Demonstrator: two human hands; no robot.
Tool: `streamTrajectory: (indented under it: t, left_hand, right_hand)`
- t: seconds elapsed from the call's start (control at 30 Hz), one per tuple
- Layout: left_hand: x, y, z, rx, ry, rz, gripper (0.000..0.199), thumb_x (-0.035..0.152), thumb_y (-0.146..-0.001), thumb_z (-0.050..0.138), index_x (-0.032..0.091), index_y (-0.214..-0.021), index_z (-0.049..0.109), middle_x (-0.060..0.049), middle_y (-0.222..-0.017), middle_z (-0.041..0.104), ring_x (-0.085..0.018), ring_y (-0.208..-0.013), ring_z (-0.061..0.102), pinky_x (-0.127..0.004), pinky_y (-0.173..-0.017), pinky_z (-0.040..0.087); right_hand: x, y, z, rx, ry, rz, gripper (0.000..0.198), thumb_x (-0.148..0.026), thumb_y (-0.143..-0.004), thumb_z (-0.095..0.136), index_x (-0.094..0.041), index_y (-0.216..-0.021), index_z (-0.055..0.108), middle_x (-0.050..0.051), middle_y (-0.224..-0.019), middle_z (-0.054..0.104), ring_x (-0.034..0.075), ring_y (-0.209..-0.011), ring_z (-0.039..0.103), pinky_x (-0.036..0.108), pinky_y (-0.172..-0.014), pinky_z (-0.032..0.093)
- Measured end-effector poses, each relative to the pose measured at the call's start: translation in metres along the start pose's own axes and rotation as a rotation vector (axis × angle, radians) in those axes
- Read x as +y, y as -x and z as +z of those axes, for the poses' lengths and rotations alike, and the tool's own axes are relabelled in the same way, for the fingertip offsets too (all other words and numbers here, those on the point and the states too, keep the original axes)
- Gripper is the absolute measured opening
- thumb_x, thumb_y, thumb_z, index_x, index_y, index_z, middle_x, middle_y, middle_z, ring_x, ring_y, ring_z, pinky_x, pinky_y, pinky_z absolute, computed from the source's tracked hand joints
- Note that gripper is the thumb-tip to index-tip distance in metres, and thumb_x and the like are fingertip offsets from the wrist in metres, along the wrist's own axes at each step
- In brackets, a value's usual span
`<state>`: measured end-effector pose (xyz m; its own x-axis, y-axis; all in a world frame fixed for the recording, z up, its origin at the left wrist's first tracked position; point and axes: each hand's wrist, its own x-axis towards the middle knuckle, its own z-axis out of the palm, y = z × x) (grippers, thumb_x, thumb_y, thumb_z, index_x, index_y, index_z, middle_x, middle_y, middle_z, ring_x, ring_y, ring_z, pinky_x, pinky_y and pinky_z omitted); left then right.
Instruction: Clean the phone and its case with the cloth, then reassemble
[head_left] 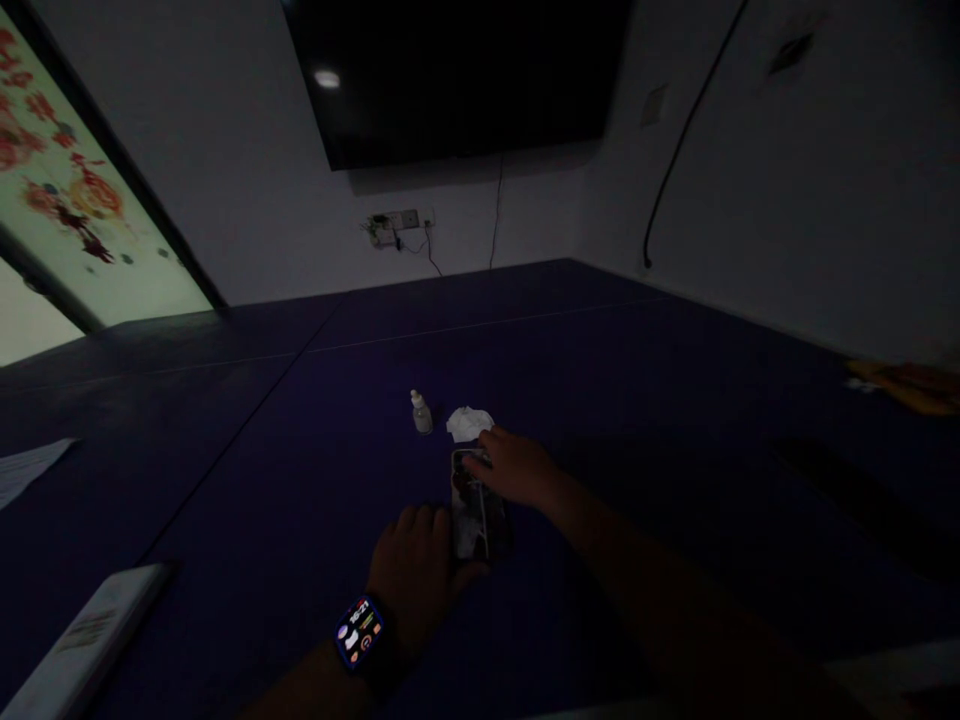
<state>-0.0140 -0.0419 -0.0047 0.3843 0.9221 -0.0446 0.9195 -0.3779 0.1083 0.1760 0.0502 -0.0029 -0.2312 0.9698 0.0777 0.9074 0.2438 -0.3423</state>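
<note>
A phone (469, 520) with a dark picture on its visible face lies on the dark blue-purple surface. My left hand (412, 565), with a lit smartwatch at the wrist, is closed at the phone's left side, its thumb along the lower edge. Over the phone's upper right corner is my right hand (517, 467), thumb and fingers apart. Its thumb is over the phone's top part, and its fingertips reach the edge of a crumpled white tissue (469, 424). A small clear bottle (422, 415) with a white dropper top stands upright left of the tissue.
A long white box (97, 635) lies at the lower left, with paper sheets (30, 470) beyond it. A dark elongated object (847, 495) and a yellow-orange item (911, 388) are at the right. Sockets with cables (397, 225) are under a wall-mounted screen (465, 80). The room is dim.
</note>
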Motion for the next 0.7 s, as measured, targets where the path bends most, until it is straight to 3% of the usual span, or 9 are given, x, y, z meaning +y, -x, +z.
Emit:
streamTrajectory:
  t: [0.2, 0.37, 0.53, 0.7]
  left_hand:
    - [-0.003, -0.006, 0.002, 0.038, -0.010, 0.070, 0.050, 0.063, -0.089, 0.060, 0.017, -0.108, 0.066, -0.015, -0.110, 0.069, -0.033, -0.101, 0.063, -0.046, -0.085, 0.052]
    - [-0.005, -0.002, 0.007, 0.015, -0.013, 0.054, 0.049, 0.061, -0.092, 0.058, 0.016, -0.110, 0.064, -0.014, -0.110, 0.069, -0.032, -0.101, 0.063, -0.045, -0.085, 0.052]
    - [-0.003, -0.001, 0.008, -0.002, -0.011, 0.014, 0.045, 0.060, -0.095, 0.053, 0.018, -0.105, 0.063, -0.014, -0.107, 0.069, -0.033, -0.100, 0.063, -0.047, -0.084, 0.052]
    - [-0.009, 0.000, 0.015, 0.091, 0.158, 0.048, 0.033, 0.050, -0.099, 0.047, 0.020, -0.105, 0.059, -0.014, -0.104, 0.069, -0.032, -0.101, 0.063, -0.047, -0.086, 0.050]
  right_hand:
    - [-0.003, -0.003, -0.001, -0.010, -0.076, 0.027, 0.043, -0.059, -0.095, 0.052, -0.019, -0.100, 0.067, 0.016, -0.115, 0.070, 0.030, -0.108, 0.067, 0.037, -0.090, 0.047]
    - [0.001, -0.005, 0.003, 0.016, -0.249, 0.073, 0.034, -0.053, -0.092, 0.058, -0.019, -0.096, 0.062, 0.015, -0.111, 0.069, 0.030, -0.106, 0.066, 0.037, -0.089, 0.047]
    - [0.000, -0.005, 0.008, 0.027, -0.556, 0.114, 0.023, -0.037, -0.088, 0.061, -0.023, -0.104, 0.053, 0.002, -0.088, 0.069, 0.019, -0.077, 0.067, 0.028, -0.066, 0.048]
    - [-0.007, -0.005, 0.010, 0.119, -0.855, 0.073, 0.028, -0.041, -0.087, 0.060, -0.024, -0.106, 0.049, -0.001, -0.089, 0.068, 0.018, -0.080, 0.067, 0.027, -0.068, 0.052]
